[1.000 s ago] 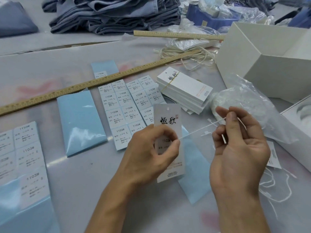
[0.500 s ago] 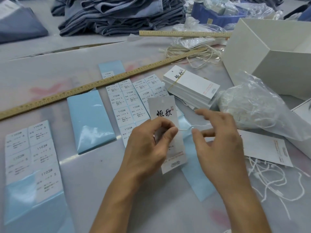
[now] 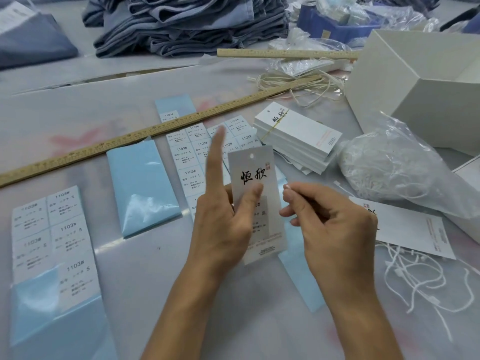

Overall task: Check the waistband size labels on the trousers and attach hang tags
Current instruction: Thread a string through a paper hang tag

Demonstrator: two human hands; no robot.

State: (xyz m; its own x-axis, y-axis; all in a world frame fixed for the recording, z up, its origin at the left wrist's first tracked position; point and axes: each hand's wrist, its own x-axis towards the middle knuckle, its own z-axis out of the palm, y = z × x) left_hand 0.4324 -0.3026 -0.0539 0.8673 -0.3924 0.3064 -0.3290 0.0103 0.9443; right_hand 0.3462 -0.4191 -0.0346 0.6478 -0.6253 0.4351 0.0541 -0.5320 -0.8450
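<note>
Covering grey table (image 3: pixel 78 105): sticker sheets, rulers, trousers; left hand (image 3: pixel 223 224) pinching hang tag (image 3: pixel 255 193), right (image 3: pixel 330 229) curled.

On the table (image 3: pixel 78 94), the long ruler (image 3: pixel 155 131) runs diagonally, with the trouser pile (image 3: pixel 192 24) behind it, sticker sheets (image 3: pixel 52 229) before it at left, the tag stack (image 3: pixel 298 139) right of centre, the bag of strings (image 3: pixel 389 172) and box (image 3: pixel 415 81) further right.
</note>
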